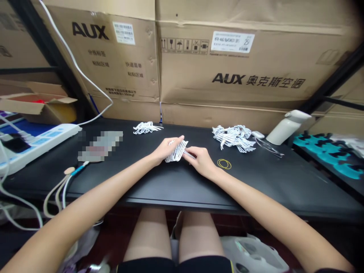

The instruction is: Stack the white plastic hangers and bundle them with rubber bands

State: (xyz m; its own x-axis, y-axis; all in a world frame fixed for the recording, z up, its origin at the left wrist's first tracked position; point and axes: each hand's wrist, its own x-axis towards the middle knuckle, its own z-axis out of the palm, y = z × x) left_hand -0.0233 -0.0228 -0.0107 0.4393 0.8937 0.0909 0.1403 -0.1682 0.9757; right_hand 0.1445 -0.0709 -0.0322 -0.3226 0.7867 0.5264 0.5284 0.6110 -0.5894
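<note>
My left hand (165, 149) is closed around a row of thin white bent wire pieces (178, 151), lined up side by side above the black table. Close by on the right, my right hand (200, 161) pinches a thin pale piece at the row's edge; its far end is hidden by the fingers. A small pile of similar white pieces (145, 127) lies farther back on the left. To the right sits a larger heap (233, 138) of them. Two thin yellow rings (224, 163), which look like rubber bands, rest beside my right wrist.
Large cardboard boxes (187, 76) stand behind the black table (176, 185). At left are a white power strip (42, 146), a blurred-out phone-like object (100, 147) and cables. On the right are a white bottle (287, 127), glasses (267, 147) and turquoise items (327, 153).
</note>
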